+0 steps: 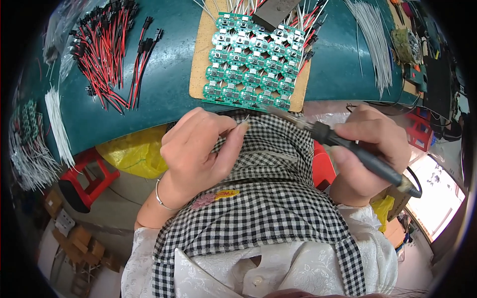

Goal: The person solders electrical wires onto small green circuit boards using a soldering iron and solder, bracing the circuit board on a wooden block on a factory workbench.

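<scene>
My right hand [376,136] is wrapped round the dark handle of a soldering iron [366,160]. Its metal tip points left, close to the near edge of a panel of small green circuit boards [254,62]. Thumb and forefinger of my left hand [196,146] are pinched together in front of the panel. A thin wire [247,117] pokes out from between them; its kind is too small to make out. The panel lies on a tan board [198,74], and a dark rectangular block [273,14] rests on its far part. White and red-black wires come out beyond the panel.
On the green table mat [169,74], a pile of red-black wires with black connectors [104,54] lies left. White wire bundles lie at the far left [58,126] and right [375,47]. A red stool [89,181] and a yellow bag [136,154] are below the table edge.
</scene>
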A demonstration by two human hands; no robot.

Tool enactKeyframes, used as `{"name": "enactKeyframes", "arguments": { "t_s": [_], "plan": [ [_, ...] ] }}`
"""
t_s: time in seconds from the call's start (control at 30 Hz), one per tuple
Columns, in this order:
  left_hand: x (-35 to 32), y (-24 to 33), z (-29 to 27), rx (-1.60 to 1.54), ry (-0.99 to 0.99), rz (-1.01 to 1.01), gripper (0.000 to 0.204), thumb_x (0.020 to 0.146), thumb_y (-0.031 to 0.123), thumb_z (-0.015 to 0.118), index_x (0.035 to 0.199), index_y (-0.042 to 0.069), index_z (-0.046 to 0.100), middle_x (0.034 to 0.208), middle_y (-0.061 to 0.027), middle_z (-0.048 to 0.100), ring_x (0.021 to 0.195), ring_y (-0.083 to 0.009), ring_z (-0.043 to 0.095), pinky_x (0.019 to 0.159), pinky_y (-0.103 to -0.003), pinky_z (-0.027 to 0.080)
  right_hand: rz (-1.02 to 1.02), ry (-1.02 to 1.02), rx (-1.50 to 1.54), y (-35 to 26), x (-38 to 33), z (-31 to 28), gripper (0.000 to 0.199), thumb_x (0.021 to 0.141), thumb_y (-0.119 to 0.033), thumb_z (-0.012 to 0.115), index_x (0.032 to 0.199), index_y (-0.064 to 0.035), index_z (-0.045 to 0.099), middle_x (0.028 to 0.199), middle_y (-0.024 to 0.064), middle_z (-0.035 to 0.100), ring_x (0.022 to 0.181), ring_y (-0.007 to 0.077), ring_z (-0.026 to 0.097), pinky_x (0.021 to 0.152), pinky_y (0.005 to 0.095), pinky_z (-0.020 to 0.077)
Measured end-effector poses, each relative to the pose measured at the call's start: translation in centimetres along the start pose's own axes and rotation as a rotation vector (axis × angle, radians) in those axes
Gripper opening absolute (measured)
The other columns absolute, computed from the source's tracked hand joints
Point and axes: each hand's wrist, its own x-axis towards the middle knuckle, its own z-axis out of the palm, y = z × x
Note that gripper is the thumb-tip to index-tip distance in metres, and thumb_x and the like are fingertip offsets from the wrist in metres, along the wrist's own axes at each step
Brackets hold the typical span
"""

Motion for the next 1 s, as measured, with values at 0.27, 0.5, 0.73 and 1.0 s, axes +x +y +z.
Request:
{"name": "enactKeyframes", "arguments": {
  "t_s": [0.27, 0.5, 0.73, 1.0],
  "plan": [
    [0.3, 0.4, 0.4, 0.042, -0.072, 0.011, 0.018, 0.073, -0.005, 0.079, 0.085, 0.001, 0.068, 0.062, -0.0063, 0.056, 0.051, -0.0213, 0.053, 0.048, -0.031, 0.042, 0.08, -0.033, -0.102, -0.4, -1.4, -0.5, 0.027, 0.067, -0.009, 0.083, 0.087, 0.0019, 0.07, 0.063, 0.0089, 0.063, 0.049, 0.0188, 0.057, 0.046, 0.0281, 0.0412],
    [0.1, 0.0, 0.7, 0.085, -0.065, 0.037, 0.017, 0.075, -0.003, 0.079, 0.088, 0.001, 0.069, 0.064, -0.0069, 0.058, 0.053, -0.0219, 0.055, 0.049, -0.032, 0.044, 0.089, -0.031, -0.135, -0.4, -1.3, 0.4, 0.024, 0.069, -0.007, 0.084, 0.086, 0.0015, 0.071, 0.066, 0.0103, 0.066, 0.051, 0.021, 0.061, 0.048, 0.0307, 0.0452],
    [0.2, 0.0, 1.1, 0.108, -0.061, 0.037, 0.017, 0.075, -0.002, 0.08, 0.088, 0.001, 0.07, 0.066, -0.0073, 0.06, 0.055, -0.0212, 0.057, 0.049, -0.033, 0.045, 0.038, -0.076, -0.18, -0.7, -1.1, 0.2, 0.028, 0.066, -0.006, 0.085, 0.088, 0.0037, 0.071, 0.069, 0.0111, 0.068, 0.053, 0.0223, 0.062, 0.049, 0.0309, 0.0466],
    [-0.1, 0.4, 0.6, 0.046, -0.053, 0.021, 0.017, 0.073, -0.003, 0.081, 0.085, 0.001, 0.069, 0.065, -0.0067, 0.059, 0.053, -0.0204, 0.056, 0.049, -0.031, 0.043, 0.061, -0.034, -0.145, -0.5, -1.7, -0.1, 0.026, 0.067, -0.007, 0.084, 0.087, 0.0023, 0.071, 0.065, 0.0087, 0.065, 0.053, 0.0202, 0.061, 0.048, 0.0296, 0.0453]
  ]
}}
